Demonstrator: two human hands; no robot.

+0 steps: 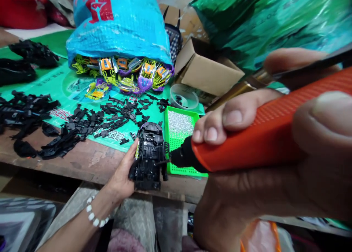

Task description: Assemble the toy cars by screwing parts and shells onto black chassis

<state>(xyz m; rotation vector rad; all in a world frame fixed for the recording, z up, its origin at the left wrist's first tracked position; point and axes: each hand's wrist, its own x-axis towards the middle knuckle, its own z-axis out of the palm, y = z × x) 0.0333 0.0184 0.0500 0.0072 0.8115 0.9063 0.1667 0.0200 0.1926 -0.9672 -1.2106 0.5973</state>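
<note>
My left hand (122, 175) grips a black plastic toy-car chassis (150, 155) at the table's front edge, fingers wrapped behind it. My right hand (275, 164) fills the right foreground, closed around an orange electric screwdriver (255, 138). The screwdriver's black nose (183, 157) touches the right side of the chassis. A brass-coloured tube (239, 91) runs behind my right fingers. A white bead bracelet (92, 213) sits on my left wrist.
A green tray (172, 116) of small silver screws lies beside the chassis. Several loose black parts (82, 123) cover the green sheet. A blue sack (118, 28) spills coloured car shells (123, 76). A cardboard box (203, 69), a clear cup (183, 96) and a green bag (269, 21) stand behind.
</note>
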